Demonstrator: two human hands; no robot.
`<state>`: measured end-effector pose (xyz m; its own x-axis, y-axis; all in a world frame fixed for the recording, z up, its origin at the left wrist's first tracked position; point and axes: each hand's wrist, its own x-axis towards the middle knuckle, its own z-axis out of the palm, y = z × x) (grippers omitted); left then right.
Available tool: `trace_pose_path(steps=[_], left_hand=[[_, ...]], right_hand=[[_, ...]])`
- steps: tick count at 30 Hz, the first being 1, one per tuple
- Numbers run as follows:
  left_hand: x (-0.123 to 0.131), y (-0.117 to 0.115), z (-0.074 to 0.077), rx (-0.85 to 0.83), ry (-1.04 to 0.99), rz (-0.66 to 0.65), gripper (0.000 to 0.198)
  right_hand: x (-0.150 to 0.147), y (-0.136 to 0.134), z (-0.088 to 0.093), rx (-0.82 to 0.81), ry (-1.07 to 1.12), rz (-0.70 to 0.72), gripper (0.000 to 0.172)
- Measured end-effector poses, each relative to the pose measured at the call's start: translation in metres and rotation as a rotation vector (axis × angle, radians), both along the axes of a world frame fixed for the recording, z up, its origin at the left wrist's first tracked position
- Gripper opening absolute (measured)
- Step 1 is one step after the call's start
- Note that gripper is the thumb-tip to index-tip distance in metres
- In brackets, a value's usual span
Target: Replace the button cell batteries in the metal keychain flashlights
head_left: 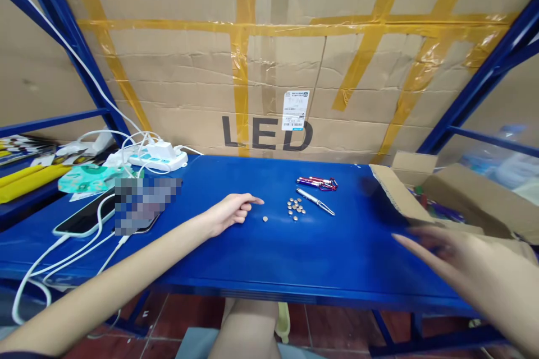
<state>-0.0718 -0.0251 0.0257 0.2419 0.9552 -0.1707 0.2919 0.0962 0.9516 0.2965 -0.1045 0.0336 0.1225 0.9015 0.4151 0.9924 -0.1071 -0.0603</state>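
My left hand (pixel 231 215) rests over the blue table, index finger stretched out and the other fingers curled, with nothing visible in it. Just right of its fingertips lies a single small round metal piece (pixel 265 219), like a button cell. Several similar button-cell-like pieces (pixel 296 207) are grouped farther right. Beside them lies a silver pen-shaped tool (pixel 315 201) with a forked tip, and behind it red and purple pen-shaped sticks (pixel 315 183) with cords. My right hand (pixel 452 255), blurred, is before the cardboard box, thumb apart from the partly hidden fingers; I see nothing held.
An open cardboard box (pixel 457 193) stands at right with coloured items inside. On the left are phones (pixel 86 215), white cables, a power strip (pixel 158 158) and a teal tissue pack (pixel 90 178). A large taped cardboard sheet (pixel 189 78) backs the blue table (pixel 269 258).
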Motion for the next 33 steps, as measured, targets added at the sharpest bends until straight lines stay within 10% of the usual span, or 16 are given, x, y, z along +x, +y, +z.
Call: trace_pose_path(steps=[6, 11, 20, 27, 33], left_hand=[[0.008, 0.011, -0.024, 0.419, 0.332, -0.087, 0.023], [-0.002, 0.012, -0.028, 0.586, 0.53, -0.267, 0.02], [-0.002, 0.013, -0.022, 0.657, 0.758, -0.431, 0.022], [-0.01, 0.021, -0.026, 0.545, 0.399, 0.02, 0.019], [-0.014, 0.021, -0.024, 0.944, 0.487, 0.16, 0.022]], right_hand=[[-0.107, 0.072, 0.037, -0.321, -0.066, 0.296, 0.027], [-0.126, 0.123, 0.032, -0.565, -0.076, 0.335, 0.023], [-0.118, 0.133, 0.017, -0.434, 0.012, 0.22, 0.03], [-0.115, 0.139, 0.004, -0.428, 0.043, 0.219, 0.016], [-0.129, 0.128, 0.005, -0.169, 0.024, 0.329, 0.02]])
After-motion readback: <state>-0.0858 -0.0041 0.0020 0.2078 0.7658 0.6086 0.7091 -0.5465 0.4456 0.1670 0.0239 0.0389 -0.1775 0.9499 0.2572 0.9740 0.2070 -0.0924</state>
